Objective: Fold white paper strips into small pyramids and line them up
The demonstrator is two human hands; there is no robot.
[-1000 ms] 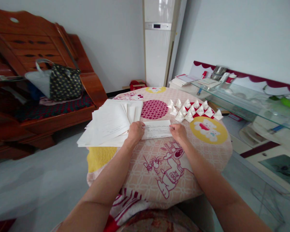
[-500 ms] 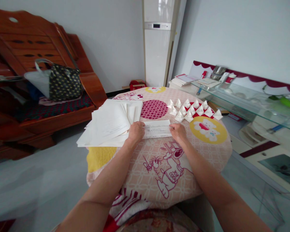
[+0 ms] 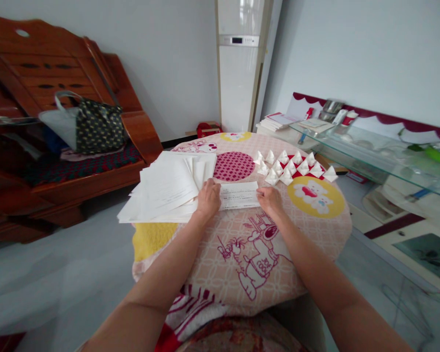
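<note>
A printed sheet of paper (image 3: 239, 196), wide and short in shape, lies between my two hands on the cloth-covered round table (image 3: 220, 254). My left hand (image 3: 209, 199) is closed at the paper's left end, its fingertips partly hidden. At the right end, my right hand (image 3: 270, 200) pinches the edge between thumb and fingers. Just left of my left hand spreads a fanned stack of white paper sheets (image 3: 165, 188), some with faint print. Several small folded paper boats (image 3: 286, 175) stand in rows beyond my right hand.
A glass-topped cabinet (image 3: 381, 161) stands close at the table's right, with metal containers and a cup on it. A wooden bench (image 3: 139, 132) with a dark patterned bag (image 3: 99, 125) is at left. A tall white air conditioner (image 3: 238, 83) stands behind the table.
My left hand has shifted slightly and its fingers have risen a little at the paper's left end. My right hand and the paper stay nearly in place.
</note>
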